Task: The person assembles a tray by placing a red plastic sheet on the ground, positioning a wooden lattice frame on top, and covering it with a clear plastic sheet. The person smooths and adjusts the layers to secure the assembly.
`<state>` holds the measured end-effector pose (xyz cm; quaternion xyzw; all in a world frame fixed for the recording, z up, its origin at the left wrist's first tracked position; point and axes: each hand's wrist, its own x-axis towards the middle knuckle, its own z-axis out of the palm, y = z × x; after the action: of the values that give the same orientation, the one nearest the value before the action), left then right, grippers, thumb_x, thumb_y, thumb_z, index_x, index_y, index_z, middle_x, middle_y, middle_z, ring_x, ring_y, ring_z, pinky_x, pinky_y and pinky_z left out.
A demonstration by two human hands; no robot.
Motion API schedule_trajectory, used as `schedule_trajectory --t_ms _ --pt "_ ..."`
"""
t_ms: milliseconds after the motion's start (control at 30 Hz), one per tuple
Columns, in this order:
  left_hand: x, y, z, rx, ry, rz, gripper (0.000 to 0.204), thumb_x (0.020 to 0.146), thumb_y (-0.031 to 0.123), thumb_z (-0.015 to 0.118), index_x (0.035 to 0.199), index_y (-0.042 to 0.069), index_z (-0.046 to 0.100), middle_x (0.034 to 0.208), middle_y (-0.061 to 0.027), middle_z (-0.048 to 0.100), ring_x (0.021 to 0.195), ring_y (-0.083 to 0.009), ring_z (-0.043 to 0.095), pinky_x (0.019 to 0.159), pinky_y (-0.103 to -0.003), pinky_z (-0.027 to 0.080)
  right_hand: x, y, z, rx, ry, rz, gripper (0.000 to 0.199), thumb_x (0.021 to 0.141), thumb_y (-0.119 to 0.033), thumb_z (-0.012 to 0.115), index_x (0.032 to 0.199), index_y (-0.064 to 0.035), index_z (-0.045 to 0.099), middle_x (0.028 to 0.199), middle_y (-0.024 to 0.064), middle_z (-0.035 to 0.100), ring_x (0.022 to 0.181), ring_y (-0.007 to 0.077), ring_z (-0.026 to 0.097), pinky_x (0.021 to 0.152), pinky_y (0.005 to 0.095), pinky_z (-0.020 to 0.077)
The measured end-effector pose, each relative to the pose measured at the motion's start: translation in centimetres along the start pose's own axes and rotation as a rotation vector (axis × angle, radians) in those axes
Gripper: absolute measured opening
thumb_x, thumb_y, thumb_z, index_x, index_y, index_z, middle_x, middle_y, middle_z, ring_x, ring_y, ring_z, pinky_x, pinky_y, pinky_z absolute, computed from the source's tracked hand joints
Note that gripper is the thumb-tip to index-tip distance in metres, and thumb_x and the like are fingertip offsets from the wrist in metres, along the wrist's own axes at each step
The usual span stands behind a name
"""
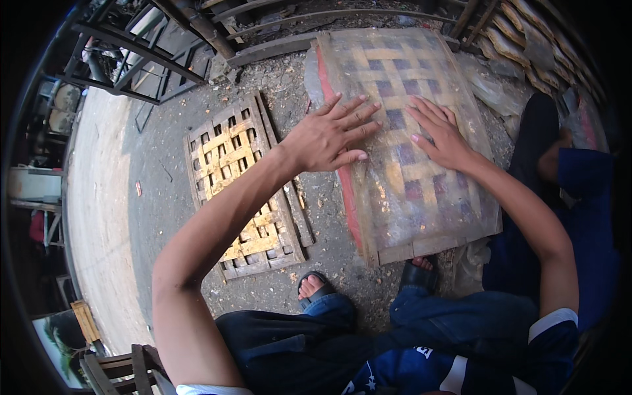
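Note:
A clear plastic sheet (434,197) lies over a woven lattice panel (399,64) with a wooden frame, in front of me. Along its left side runs a red strip (349,204). My left hand (334,133) is over the panel's left edge, fingers spread and pointing right. On the sheet, near the middle, my right hand (442,133) lies with its fingers stretched out. Nothing shows in either hand. To the left, a smaller wooden-framed lattice (237,161) of yellow-coated woven strips rests on the ground, on top of another wooden frame (299,214).
Dark metal frames (125,59) stand at the far left. A wooden rail (276,49) runs behind the panel. Stacked layered slabs (520,46) are at the far right. Another person in dark blue clothes (559,230) sits close on my right. My sandalled foot (313,286) is near the smaller lattice.

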<state>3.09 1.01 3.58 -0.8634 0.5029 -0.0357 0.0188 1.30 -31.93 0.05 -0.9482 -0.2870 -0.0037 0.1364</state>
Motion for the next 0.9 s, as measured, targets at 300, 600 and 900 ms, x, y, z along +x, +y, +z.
schedule_trajectory --t_ms 300,600,900 --pt "-3.0 -13.4 -0.4 0.234 -0.175 -0.992 0.082 0.101 0.072 0.013 0.159 0.018 0.034 0.167 -0.0107 0.025 0.155 -0.0331 0.018 0.124 -0.064 0.005 0.6 -0.3 0.1 -0.008 0.02 -0.026 0.058 0.102 -0.035 0.052 0.153 -0.0073 0.042 0.164 0.0167 0.03 0.154 0.0305 0.024 0.122 0.0537 0.0142" --pt "-5.8 -10.0 0.3 0.214 -0.043 -0.808 0.072 0.103 0.064 0.03 0.158 0.018 0.035 0.168 -0.0115 0.024 0.155 -0.0325 0.022 0.125 -0.058 0.015 0.3 -0.1 0.3 -0.006 0.008 -0.006 0.059 0.101 -0.033 0.055 0.152 -0.0074 0.042 0.164 0.0157 0.031 0.154 0.0301 0.024 0.122 0.0525 0.015" --pt "3.6 -0.1 0.4 -0.083 -0.068 0.076 0.072 0.102 0.068 0.02 0.159 0.027 0.034 0.168 -0.003 0.025 0.156 -0.0291 0.018 0.128 -0.051 0.013 0.4 0.0 0.3 -0.017 0.011 -0.011 0.06 0.101 -0.034 0.055 0.153 -0.0082 0.041 0.164 0.0159 0.031 0.154 0.0304 0.024 0.121 0.0535 0.0147"
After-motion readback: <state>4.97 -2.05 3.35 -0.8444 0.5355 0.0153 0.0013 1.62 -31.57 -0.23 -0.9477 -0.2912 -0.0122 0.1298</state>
